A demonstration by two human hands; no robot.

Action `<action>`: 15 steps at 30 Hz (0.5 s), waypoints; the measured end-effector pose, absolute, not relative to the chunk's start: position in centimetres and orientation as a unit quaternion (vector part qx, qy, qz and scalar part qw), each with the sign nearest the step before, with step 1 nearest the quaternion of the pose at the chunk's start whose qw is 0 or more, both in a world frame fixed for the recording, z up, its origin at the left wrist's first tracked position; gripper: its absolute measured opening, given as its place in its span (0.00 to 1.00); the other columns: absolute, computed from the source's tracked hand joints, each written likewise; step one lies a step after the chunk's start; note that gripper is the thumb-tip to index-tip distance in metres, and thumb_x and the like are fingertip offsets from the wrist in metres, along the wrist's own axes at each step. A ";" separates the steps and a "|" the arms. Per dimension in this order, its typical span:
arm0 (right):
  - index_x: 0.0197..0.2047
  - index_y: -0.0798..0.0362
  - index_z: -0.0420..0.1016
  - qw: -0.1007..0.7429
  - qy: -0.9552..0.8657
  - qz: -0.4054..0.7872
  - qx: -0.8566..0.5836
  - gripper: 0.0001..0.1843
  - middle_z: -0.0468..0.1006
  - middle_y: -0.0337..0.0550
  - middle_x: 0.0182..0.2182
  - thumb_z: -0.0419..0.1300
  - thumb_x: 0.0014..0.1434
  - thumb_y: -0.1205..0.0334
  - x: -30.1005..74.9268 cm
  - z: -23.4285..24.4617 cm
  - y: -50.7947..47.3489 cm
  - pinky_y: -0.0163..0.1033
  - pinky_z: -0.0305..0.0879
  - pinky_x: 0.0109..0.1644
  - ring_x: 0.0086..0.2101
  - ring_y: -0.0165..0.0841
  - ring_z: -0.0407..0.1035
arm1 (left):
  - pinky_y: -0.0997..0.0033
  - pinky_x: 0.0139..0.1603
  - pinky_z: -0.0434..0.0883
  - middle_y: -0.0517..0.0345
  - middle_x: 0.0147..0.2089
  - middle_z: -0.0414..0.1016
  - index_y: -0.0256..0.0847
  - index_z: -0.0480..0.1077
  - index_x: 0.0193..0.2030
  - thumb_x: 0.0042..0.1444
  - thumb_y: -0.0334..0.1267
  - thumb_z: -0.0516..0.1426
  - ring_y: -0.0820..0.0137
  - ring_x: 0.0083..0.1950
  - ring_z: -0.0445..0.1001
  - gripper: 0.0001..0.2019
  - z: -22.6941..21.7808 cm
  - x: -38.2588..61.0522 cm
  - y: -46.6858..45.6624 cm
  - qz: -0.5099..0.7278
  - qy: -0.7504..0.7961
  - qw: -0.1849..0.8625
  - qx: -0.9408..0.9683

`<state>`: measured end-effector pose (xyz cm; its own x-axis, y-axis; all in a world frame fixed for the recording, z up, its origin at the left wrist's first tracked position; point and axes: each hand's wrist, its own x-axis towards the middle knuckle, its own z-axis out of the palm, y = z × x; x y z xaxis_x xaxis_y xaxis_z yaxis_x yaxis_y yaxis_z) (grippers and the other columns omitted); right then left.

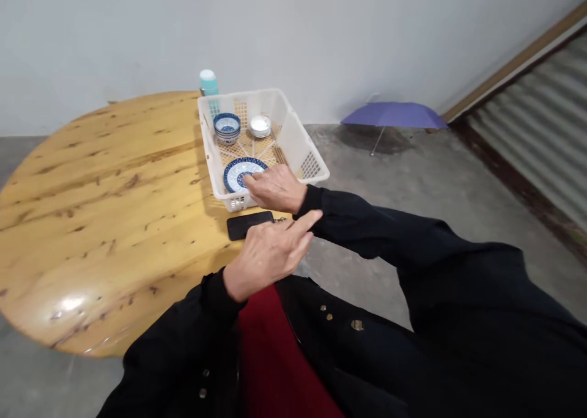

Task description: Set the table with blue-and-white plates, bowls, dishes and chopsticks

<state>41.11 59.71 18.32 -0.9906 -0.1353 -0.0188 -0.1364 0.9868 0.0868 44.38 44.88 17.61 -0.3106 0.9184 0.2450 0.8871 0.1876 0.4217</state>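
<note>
Bowls (227,129) are nested in a basket (293,135), likely to save room; left hand (270,253), by a cuff (310,199), and right hand (279,187) are held loosely open, apparently empty.

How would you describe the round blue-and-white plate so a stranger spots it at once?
A yellow wooden table holds a white plastic basket. In its near end, partly hidden by the right hand, lies the plate. It is wider and flatter than the blue-and-white bowls and patterned, unlike the small white dishes.
</note>
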 end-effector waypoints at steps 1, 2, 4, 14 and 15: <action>0.51 0.60 0.75 0.018 0.998 0.036 -0.039 0.18 0.82 0.62 0.42 0.47 0.67 0.64 41.7 17.7 60.3 0.41 0.59 0.39 0.40 0.44 0.76 | 0.71 0.36 0.69 0.54 0.40 0.81 0.43 0.76 0.52 0.71 0.43 0.46 0.67 0.38 0.78 0.18 17.2 43.8 44.4 0.238 0.774 0.051 0.584; 0.50 0.59 0.76 0.025 0.999 0.024 -0.005 0.18 0.82 0.60 0.42 0.49 0.66 0.62 42.3 17.1 61.1 0.41 0.60 0.39 0.40 0.45 0.76 | 0.71 0.34 0.66 0.54 0.38 0.81 0.43 0.78 0.45 0.70 0.43 0.46 0.67 0.37 0.77 0.19 16.8 43.1 43.8 0.230 0.782 0.071 0.575; 0.47 0.57 0.78 0.022 0.996 -0.037 0.073 0.17 0.83 0.56 0.39 0.52 0.65 0.60 43.5 15.8 63.6 0.41 0.63 0.39 0.40 0.44 0.77 | 0.70 0.31 0.61 0.55 0.34 0.80 0.41 0.76 0.33 0.69 0.42 0.46 0.69 0.33 0.75 0.20 16.1 41.1 42.7 0.222 0.808 0.103 0.536; 0.32 0.57 0.75 -0.025 0.740 -0.577 0.343 0.03 0.79 0.45 0.26 0.62 0.57 0.66 40.8 13.8 73.3 0.38 0.73 0.33 0.23 0.30 0.71 | 0.65 0.38 0.63 0.51 0.34 0.77 0.40 0.70 0.35 0.67 0.38 0.45 0.63 0.37 0.73 0.15 15.5 27.6 46.3 0.170 0.920 0.069 0.347; 0.33 0.56 0.75 -0.019 0.747 -0.577 0.330 0.02 0.79 0.45 0.27 0.62 0.57 0.67 39.5 13.7 73.7 0.37 0.73 0.34 0.24 0.29 0.72 | 0.65 0.38 0.62 0.50 0.33 0.76 0.38 0.69 0.35 0.67 0.37 0.45 0.63 0.37 0.73 0.15 15.1 26.1 47.5 0.159 0.922 0.073 0.346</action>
<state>39.46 73.68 13.69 -0.7814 0.5152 -0.3521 0.4709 0.1166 -0.8744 26.13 47.47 15.09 -0.7504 0.6606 -0.0240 0.6145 0.7106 0.3427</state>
